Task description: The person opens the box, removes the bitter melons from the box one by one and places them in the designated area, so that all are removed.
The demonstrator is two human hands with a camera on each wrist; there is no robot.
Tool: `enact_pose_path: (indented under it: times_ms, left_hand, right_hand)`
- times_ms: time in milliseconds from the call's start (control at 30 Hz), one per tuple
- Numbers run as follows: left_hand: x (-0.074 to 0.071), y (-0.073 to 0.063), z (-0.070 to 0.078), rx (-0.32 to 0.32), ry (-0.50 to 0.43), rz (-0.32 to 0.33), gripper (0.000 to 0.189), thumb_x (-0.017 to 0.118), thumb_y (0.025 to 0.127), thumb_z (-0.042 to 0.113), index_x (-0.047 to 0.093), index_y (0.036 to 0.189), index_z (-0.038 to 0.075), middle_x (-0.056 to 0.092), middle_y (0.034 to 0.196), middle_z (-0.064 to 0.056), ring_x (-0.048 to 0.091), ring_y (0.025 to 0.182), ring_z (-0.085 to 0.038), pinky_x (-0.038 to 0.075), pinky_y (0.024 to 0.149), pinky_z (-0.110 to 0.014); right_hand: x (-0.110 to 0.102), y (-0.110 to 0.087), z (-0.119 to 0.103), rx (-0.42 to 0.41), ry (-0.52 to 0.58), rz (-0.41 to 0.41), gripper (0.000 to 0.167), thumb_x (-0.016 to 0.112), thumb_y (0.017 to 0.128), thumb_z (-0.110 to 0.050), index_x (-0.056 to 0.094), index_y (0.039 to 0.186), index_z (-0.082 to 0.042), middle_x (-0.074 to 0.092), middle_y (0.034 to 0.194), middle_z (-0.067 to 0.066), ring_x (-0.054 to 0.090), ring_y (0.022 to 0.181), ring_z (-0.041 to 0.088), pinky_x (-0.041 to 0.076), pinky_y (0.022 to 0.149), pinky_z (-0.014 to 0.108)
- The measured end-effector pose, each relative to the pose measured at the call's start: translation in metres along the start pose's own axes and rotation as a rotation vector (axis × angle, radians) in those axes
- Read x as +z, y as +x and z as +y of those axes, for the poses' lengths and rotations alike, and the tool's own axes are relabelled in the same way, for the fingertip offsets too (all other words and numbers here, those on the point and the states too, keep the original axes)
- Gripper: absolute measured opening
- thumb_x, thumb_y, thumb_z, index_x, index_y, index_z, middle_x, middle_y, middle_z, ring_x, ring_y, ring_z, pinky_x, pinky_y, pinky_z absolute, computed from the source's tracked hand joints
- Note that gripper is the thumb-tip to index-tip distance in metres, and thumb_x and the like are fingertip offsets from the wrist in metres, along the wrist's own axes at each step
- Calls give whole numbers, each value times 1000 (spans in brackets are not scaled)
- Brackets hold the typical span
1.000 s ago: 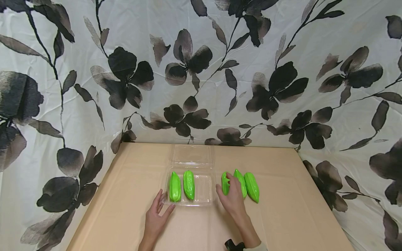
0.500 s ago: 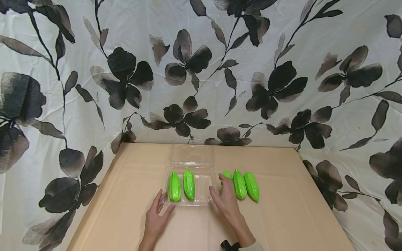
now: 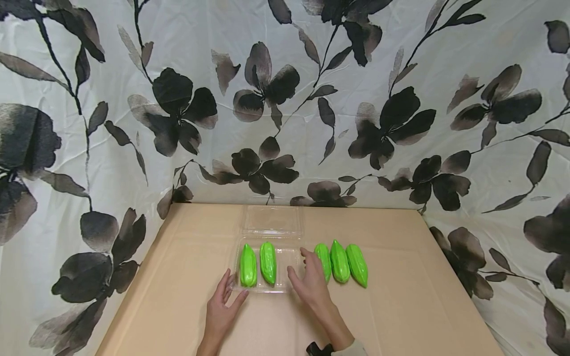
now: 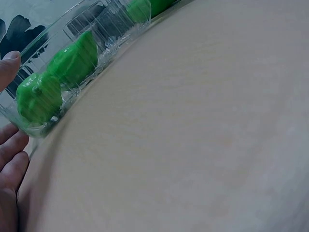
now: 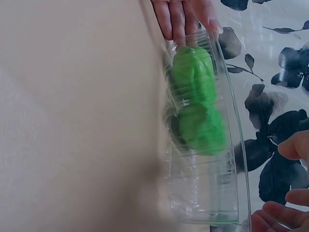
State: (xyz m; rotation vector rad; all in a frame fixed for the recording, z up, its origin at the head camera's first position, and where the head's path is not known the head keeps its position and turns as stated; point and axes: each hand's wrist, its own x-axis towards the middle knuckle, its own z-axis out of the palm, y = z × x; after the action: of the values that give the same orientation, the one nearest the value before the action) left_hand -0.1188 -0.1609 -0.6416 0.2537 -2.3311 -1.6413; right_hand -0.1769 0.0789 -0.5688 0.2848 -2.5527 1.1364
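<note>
A hinged clear plastic container [image 3: 289, 267] lies with its lid [image 3: 272, 219] folded back. Two ridged, glossy green pods with pointed tips sit in its left part, a left one [image 3: 248, 265] and a right one [image 3: 268, 262]. My left hand [image 3: 221, 301] rests at the container's left front corner, thumb by the rim and straight fingers along the side wall [image 4: 14, 145]. At the container's right side hovers my right hand [image 3: 313, 284], thumb and fingers spread, nothing between them. It partly covers the leftmost loose green pod [image 3: 323, 259].
Two more green pods, a middle one [image 3: 340, 262] and a right one [image 3: 357, 265], lie side by side at the right of the container. All stand on a tan tabletop [image 3: 178, 272]. A white cloth with dark flowers [image 3: 311, 138] hangs behind it.
My right hand has moved left, off the leftmost loose green pod to the container's right side. That pod shows more now. The left hand stays at the container.
</note>
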Motion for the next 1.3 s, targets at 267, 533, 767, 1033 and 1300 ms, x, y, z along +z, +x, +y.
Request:
enact_pose_path:
  times_ms: [267,533,767,1033,1300]
  left_hand:
    - [0,0,-1,23,-13,2,82,84,83,19,41,152,13,62,141,-14,58,131,-30,39,100,2]
    - [1,-1,1,-2,-6,5,81,83,84,18,40,152,12,61,141,-14,57,132,-30,39,101,1]
    - [-2,-4,22,-17,-40,-2,79,81,84,14,40,151,5,60,141,-19,55,133,-34,40,103,-2]
    - [-3,-6,26,1,-20,8,78,81,85,13,40,151,5,60,140,-20,55,131,-37,40,102,0]
    - [3,-1,-1,-5,2,11,80,82,84,16,40,153,10,61,141,-16,57,132,-31,37,101,2]
  right_hand:
    - [9,0,-6,-42,-16,-11,58,74,84,-20,54,134,2,63,119,16,62,100,28,59,81,37]
    - [17,-4,-8,2,-21,-83,61,73,86,-24,52,138,0,61,126,16,62,106,26,60,88,40]
    - [25,-5,-7,-8,-28,-100,61,72,86,-24,50,139,0,60,126,16,61,108,25,60,91,42]
    - [33,-3,-7,-14,-20,-113,60,71,86,-23,51,138,0,61,127,17,60,116,31,57,98,46]
    - [40,1,-9,4,-33,-156,64,72,85,-23,50,139,2,60,128,19,59,119,35,55,101,49]
